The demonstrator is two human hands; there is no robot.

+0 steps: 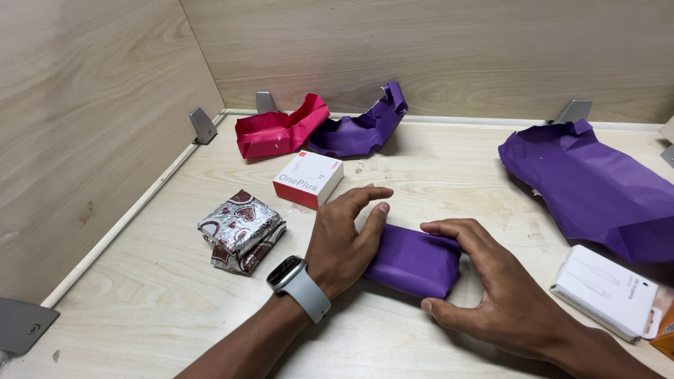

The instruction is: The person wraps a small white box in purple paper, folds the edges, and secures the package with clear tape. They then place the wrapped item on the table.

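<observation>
A small box wrapped in purple paper [414,261] lies on the light wooden table [168,309] in front of me. My left hand [344,238], with a grey watch on the wrist, rests against the box's left end, fingers spread over its top edge. My right hand [491,288] grips the right end, thumb at the near corner and fingers curled over the far side.
A white and red box [307,179] stands behind my left hand. A silver heart-patterned packet [242,229] lies to the left. Crumpled red paper [277,131] and purple paper [365,126] sit by the back wall. A large purple sheet [597,186] and a white box [607,289] lie at right.
</observation>
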